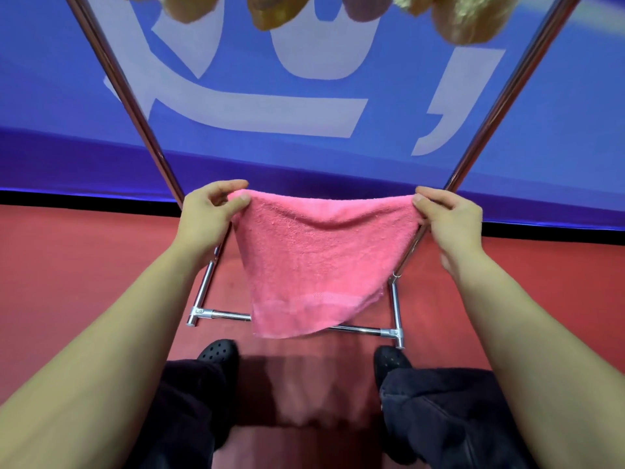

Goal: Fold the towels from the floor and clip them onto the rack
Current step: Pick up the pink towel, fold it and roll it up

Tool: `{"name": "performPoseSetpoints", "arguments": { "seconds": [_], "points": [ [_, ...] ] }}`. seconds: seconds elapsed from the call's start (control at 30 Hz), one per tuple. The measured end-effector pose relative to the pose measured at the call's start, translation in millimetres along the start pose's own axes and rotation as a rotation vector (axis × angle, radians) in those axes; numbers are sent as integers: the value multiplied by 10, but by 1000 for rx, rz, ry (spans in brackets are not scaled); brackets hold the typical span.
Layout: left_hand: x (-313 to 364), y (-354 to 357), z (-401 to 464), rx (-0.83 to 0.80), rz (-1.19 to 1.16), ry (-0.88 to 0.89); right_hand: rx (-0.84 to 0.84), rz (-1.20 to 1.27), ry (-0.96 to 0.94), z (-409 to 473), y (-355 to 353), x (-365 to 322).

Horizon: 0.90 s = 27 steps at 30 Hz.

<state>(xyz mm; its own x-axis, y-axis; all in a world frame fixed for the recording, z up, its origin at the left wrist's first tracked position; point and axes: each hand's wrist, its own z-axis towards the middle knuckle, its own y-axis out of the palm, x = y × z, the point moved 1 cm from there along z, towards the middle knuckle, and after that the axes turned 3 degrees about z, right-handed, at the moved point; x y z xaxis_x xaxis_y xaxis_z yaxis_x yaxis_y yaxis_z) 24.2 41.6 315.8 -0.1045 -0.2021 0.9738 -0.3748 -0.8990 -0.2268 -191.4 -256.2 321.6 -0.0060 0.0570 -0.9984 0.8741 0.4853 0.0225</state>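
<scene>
A pink towel (pixel 318 258) hangs in the air in front of me, stretched by its two upper corners. My left hand (pixel 206 218) pinches the left corner and my right hand (pixel 449 221) pinches the right corner. The towel sags in the middle and its lower edge droops to a point over the rack's bottom bar. The chrome rack (pixel 135 110) stands right behind the towel, its two poles slanting up and outward. Several yellowish towels (pixel 470 18) hang from the rack's top at the upper edge of the view.
The rack's base bar (pixel 358 330) lies on the red floor (pixel 84 265) just ahead of my black shoes (pixel 220 353). A blue wall banner with white lettering (pixel 304 79) stands behind the rack.
</scene>
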Motion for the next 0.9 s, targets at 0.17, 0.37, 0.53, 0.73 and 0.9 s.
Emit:
{"name": "performPoseSetpoints", "arguments": {
  "seconds": [0.17,0.37,0.53,0.73,0.9],
  "points": [
    [-7,-42,19,44,159,65,-2,-31,-31,-7,-46,7],
    [31,-69,-5,118,114,92,-10,-214,-119,38,-127,63],
    [-14,-140,-10,151,162,52,-8,-314,-165,43,-150,83],
    [11,-152,-64,179,419,138,-21,-546,-207,46,-186,104],
    [-53,-183,-15,142,512,178,-42,-653,-250,39,-206,91]
  ]
}}
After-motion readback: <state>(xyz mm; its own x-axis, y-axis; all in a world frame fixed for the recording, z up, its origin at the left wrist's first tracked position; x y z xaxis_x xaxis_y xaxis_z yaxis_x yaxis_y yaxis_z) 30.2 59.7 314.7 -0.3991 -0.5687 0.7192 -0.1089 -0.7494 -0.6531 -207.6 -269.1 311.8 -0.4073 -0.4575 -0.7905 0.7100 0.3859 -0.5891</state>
